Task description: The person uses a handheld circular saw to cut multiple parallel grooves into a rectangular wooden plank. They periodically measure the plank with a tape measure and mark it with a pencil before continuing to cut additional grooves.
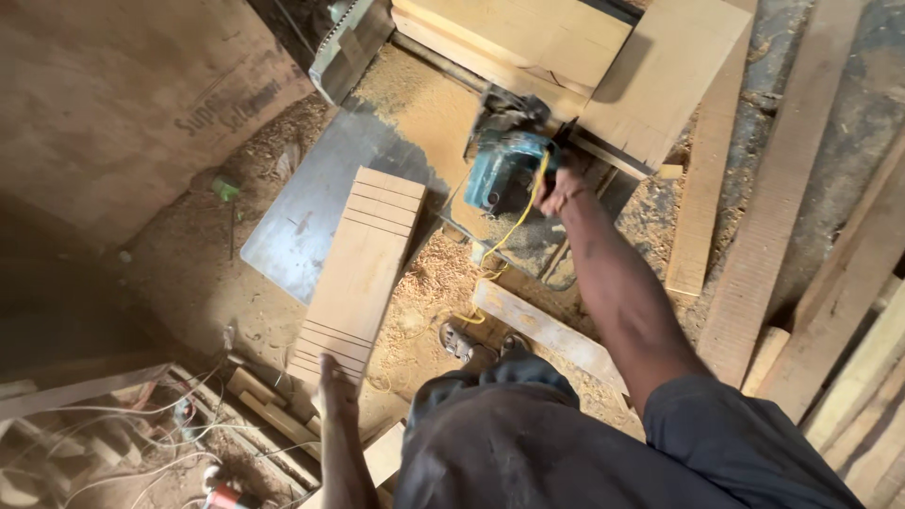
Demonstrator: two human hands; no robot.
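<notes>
My right hand (pixel 562 191) grips the handle of a teal electric power tool (pixel 504 170) with a yellow cord (pixel 510 236), held over a sawdust-covered bench. My left hand (pixel 336 385) lies flat against the near end of a long pale wooden board (pixel 358 273) that has several grooves cut across both ends. The board rests partly on a grey metal sheet (pixel 311 212). The tool sits to the right of the board, apart from it.
Pale wooden blocks (pixel 660 75) lie beyond the tool. Long planks (pixel 782 188) lean at the right. A short plank (pixel 547 332) rests on the shavings near my sandalled foot (pixel 459 344). A large brown cardboard sheet (pixel 113 104) stands left; wires and offcuts (pixel 189 434) clutter the lower left.
</notes>
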